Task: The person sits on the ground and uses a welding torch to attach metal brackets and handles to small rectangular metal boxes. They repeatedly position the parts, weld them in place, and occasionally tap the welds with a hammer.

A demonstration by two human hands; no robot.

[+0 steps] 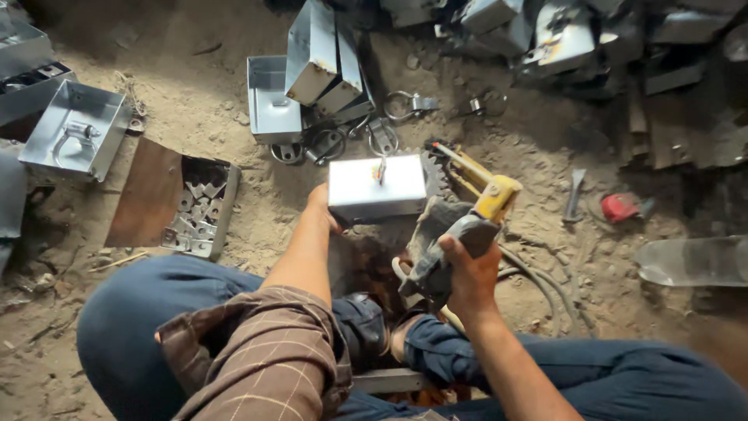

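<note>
While the small metal box (377,189) rests on the sandy ground between the knees, steadied only by the left hand (321,209) at its edge, it could shift. The right hand (466,263) is closed around the yellow electrode holder (487,204); cables (538,277) underfoot risk snagging.

Bright, smooth sheet-metal box (377,189), faintly glossy. Yellow plastic-bodied tool (489,196) wrapped in grey, worn cloth at the grip. Dull galvanised metal trays (76,129). Rough, dusty dirt floor (195,93). Rusty brown metal plate (145,195). Matt checked cloth sleeve (257,359).
</note>
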